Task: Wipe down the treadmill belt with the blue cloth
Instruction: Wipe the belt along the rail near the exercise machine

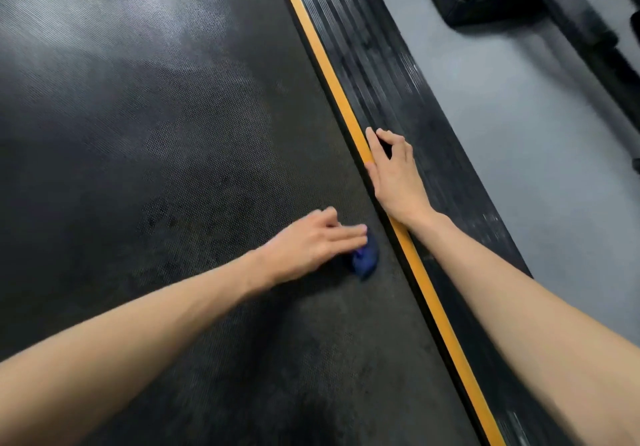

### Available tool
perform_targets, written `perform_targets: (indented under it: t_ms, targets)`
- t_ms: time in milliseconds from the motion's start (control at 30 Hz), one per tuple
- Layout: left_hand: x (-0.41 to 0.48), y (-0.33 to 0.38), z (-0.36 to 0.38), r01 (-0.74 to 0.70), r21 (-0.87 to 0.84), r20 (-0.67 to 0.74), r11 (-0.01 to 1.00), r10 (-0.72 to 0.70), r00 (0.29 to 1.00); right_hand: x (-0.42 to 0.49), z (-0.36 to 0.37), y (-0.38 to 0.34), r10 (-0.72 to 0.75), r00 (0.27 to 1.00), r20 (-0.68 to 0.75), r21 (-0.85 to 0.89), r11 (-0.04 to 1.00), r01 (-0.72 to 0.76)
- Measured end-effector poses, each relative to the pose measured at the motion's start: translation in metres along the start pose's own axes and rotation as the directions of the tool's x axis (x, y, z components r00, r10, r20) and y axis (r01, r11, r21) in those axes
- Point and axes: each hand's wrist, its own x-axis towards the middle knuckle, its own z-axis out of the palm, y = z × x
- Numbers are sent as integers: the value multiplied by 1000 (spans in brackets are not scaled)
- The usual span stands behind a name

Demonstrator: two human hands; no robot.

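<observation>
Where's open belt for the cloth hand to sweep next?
Bare belt runs wide left of the left hand and ahead of it. Crowded by the orange stripe: blue cloth there, right hand on side rail.

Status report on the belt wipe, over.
Left hand flat, pressing blue cloth on treadmill belt near yellow strip. Right hand braced on side rail. No obstacle on belt.

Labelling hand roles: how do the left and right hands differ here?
Left hand presses the blue cloth with straight fingers; right hand touches no cloth. Left hand lies on the belt; right hand rests on the side rail, at the orange stripe. Both are bare, palm down.
</observation>
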Motion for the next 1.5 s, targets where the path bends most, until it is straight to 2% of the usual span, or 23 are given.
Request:
perform_targets:
  t_ms: [67, 133, 200, 267, 333, 433, 500, 533, 567, 633, 733, 800, 900, 933, 1033, 1067, 1133, 1233, 1300, 1367, 1400, 1467, 1500]
  targets:
    - [12, -38, -4, 264, 17, -80, 964, -262, 962, 0, -1, -1, 25, 1000, 4, 23, 999, -25]
    - [25, -60, -9, 533, -9, -180, 846, -525, 832, 1, -1, -3, 36, 999, 14, 34, 999, -36]
    - [36, -45, -14, 645, -96, -215, 758, -649, 730, 1, -2, -5, 44, 999, 11, 38, 998, -44]
    - [35, -4, -16, 573, -164, -129, 803, -593, 795, 1, -2, -6, 59, 998, 10, 56, 997, -59]
    - [14, 42, -9, 335, -217, -22, 917, -347, 937, 0, -2, -7, 64, 998, 2, 53, 997, -64]
    - [-7, 46, -7, 21, -147, 16, 989, -19, 1000, -1, 0, -7, 73, 997, -13, 32, 997, -73]
    - [3, 13, -13, 10, -34, -11, 999, -11, 1000, 0, 0, -8, 62, 998, -24, 41, 997, -61]
    - [11, -6, -17, 108, -1, -58, 994, -108, 992, 0, -1, -8, 71, 997, -28, 51, 996, -69]
    - [18, -26, -22, 260, 12, -134, 966, -256, 957, 0, -1, -9, 89, 996, -29, 61, 994, -87]
    - [28, -59, -29, 592, -30, -201, 806, -585, 786, 0, 1, -11, 112, 993, -34, 81, 991, -109]
    - [48, -60, -28, 792, -121, -187, 598, -797, 574, 0, 0, -9, 117, 993, -32, 96, 989, -114]
    - [52, -34, -23, 722, -151, -211, 675, -736, 643, 0, -1, -7, 101, 994, -43, 115, 989, -95]
    - [32, 22, -5, 376, -179, -74, 909, -394, 916, 0, 1, -5, 71, 995, -64, 134, 989, -62]
    - [21, 38, -2, 259, -186, -47, 948, -272, 961, 0, 2, -4, 65, 996, -68, 130, 990, -56]
    - [10, 36, -2, -3, -82, -15, 997, 2, 1000, -1, 2, -3, 56, 996, -71, 114, 992, -48]
    - [15, 23, -6, 25, -47, -39, 999, -27, 999, -1, 2, -3, 54, 996, -68, 118, 992, -46]
    - [24, -17, -14, 308, -105, -179, 946, -322, 930, 0, 1, -4, 62, 997, -43, 145, 988, -55]
    - [25, -74, -22, 739, -166, -322, 653, -744, 585, 0, -2, -4, 88, 996, 8, 206, 975, -88]
    - [28, -72, -14, 807, -291, -282, 513, -852, 440, 0, -3, -4, 82, 997, 4, 208, 975, -81]
    - [29, -26, -9, 720, -402, -288, 566, -825, 487, -1, -3, -5, 89, 996, -13, 169, 982, -85]
    - [25, -2, -1, 591, -372, -373, 716, -698, 611, -1, -2, -6, 89, 996, -21, 149, 985, -85]
    - [8, 41, 8, 265, -83, -280, 961, -278, 919, -1, -2, -7, 82, 996, -35, 122, 990, -77]
    - [-3, 54, 15, 149, 20, -200, 989, -142, 969, -1, -1, -7, 82, 996, -37, 119, 990, -77]
